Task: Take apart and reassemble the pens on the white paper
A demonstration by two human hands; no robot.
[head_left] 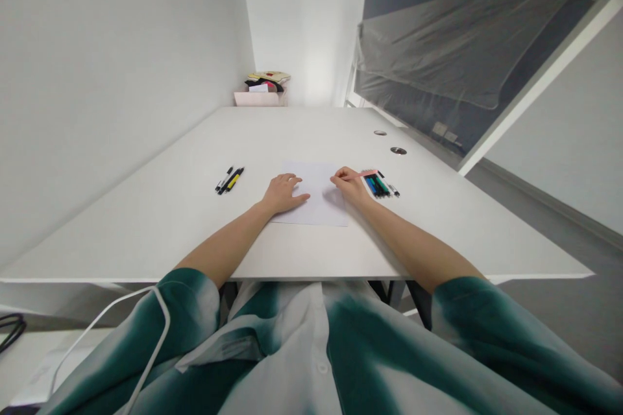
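Observation:
A sheet of white paper (316, 211) lies on the table in front of me. My left hand (285, 193) rests flat on its left part, fingers spread and holding nothing. Over the paper's right edge, my right hand (351, 187) is closed in a pinch on a slim pink pen (368, 173). The pen's far end sticks out to the right, above a row of pens (377, 185) with blue, green and black bodies. Its tip is too small to make out.
Several black pens, one with a yellow part (232, 181), lie left of the paper. Two round metal grommets (398, 151) sit in the white table (302, 136) at the right. A box with folded cloth (260, 98) stands beyond the far edge. A white cable (163, 318) crosses my left sleeve.

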